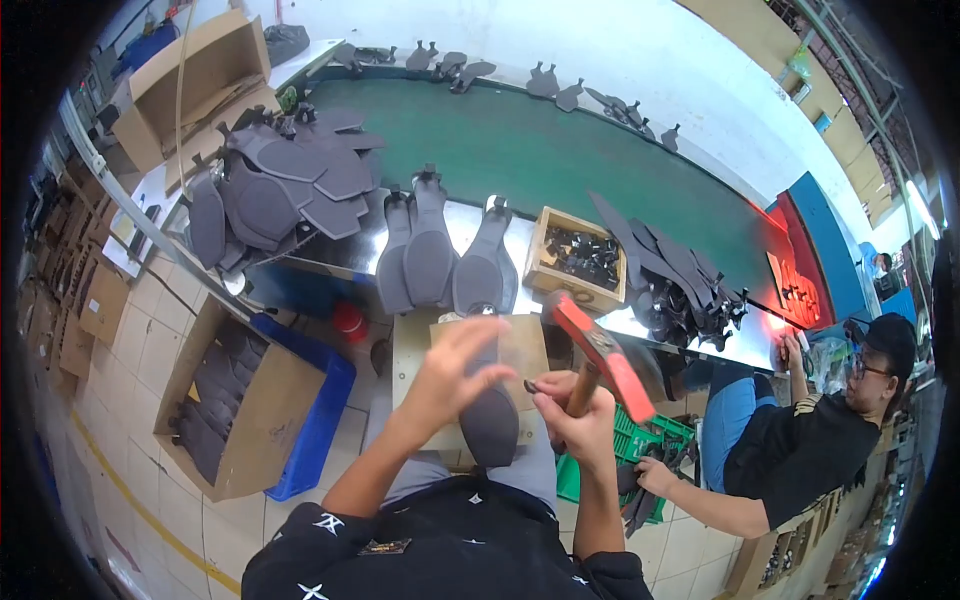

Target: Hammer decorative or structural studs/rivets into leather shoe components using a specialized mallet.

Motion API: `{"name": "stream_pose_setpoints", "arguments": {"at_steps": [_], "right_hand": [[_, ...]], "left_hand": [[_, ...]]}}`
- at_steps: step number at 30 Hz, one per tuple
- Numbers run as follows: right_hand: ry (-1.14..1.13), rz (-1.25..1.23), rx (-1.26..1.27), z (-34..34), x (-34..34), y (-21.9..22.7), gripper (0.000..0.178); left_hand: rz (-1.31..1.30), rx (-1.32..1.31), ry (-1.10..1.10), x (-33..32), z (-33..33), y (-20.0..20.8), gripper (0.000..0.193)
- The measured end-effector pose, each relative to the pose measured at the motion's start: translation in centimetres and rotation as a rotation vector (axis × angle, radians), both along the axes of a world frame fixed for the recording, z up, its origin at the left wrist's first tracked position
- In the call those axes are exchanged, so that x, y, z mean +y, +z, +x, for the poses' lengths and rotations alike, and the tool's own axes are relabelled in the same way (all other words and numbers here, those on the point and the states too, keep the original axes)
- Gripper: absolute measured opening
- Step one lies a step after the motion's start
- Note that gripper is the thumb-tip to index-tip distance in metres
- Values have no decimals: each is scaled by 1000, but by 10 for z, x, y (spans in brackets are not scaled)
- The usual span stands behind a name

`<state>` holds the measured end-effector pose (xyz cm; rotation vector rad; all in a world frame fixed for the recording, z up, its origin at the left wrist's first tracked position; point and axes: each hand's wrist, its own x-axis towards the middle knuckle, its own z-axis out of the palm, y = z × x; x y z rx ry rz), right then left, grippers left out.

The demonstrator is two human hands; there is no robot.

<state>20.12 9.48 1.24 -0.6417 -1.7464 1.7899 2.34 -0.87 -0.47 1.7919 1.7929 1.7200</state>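
A dark grey shoe sole (pixel 490 428) lies over a wooden board (pixel 411 365) at my lap. My left hand (pixel 445 378) hovers above the sole's narrow end, fingers spread and slightly blurred, with nothing visible in it. Closed around a wooden handle, my right hand (pixel 583 428) holds a hammer (pixel 604 358) whose red head points up. The same hand pinches a small black piece (pixel 531 386) between thumb and finger. Just beyond the board, several soles (pixel 430 245) with heels lie on the bench edge. A wooden box (pixel 535 275) of small black parts stands to their right.
Piled soles (pixel 265 185) lie at the left of the green conveyor belt (pixel 480 125), more soles (pixel 665 265) at its right. A cardboard box (pixel 270 430) in a blue crate (pixel 335 385) stands left. At right, a co-worker (pixel 800 450) reaches toward a green crate (pixel 600 470).
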Motion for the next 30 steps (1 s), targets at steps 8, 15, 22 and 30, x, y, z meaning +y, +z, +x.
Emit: {"name": "stream_pose_setpoints", "arguments": {"at_steps": [8, 15, 22, 30], "right_hand": [[-7, 242, -179, -60, 36, -29, 22], [37, 485, -75, -71, 39, -52, 18], [117, 858, -157, -63, 42, -40, 36], [188, 880, -278, -62, 19, -13, 44]], "left_hand": [[-214, -258, 169, 35, -38, -61, 29], [-176, -277, 152, 15, -20, -61, 29], [-184, -179, 148, 17, -23, -74, 36], [-153, -219, 139, 17, -34, -77, 31]]}}
